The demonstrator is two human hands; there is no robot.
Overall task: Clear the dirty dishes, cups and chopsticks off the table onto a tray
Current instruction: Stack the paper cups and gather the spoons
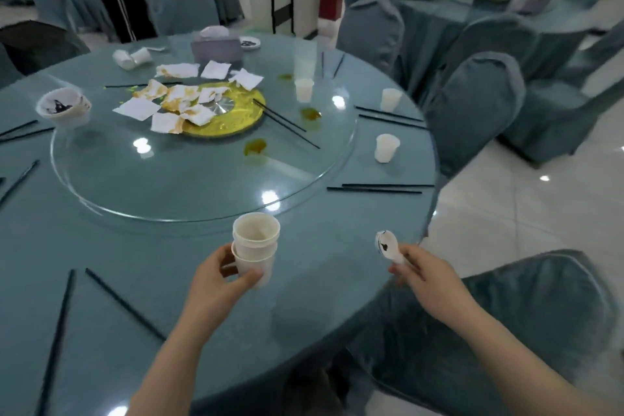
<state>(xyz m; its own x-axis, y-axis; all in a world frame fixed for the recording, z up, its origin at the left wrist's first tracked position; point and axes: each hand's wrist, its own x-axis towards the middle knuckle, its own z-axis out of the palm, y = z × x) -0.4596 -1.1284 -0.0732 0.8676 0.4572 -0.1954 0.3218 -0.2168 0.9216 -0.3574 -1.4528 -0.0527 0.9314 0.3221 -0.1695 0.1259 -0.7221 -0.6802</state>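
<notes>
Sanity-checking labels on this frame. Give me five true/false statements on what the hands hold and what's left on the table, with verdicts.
1. The left hand holds nested paper cups. True.
2. The right hand is empty. False: it holds a white spoon with dark residue in its bowl.
3. A tray is in view beside the table. False: no tray shows in this view.
4. Stained napkins lie on the glass turntable. True.
5. All chopsticks are already cleared. False: black chopsticks lie on the table's right side, and more lie around the rim.
</notes>
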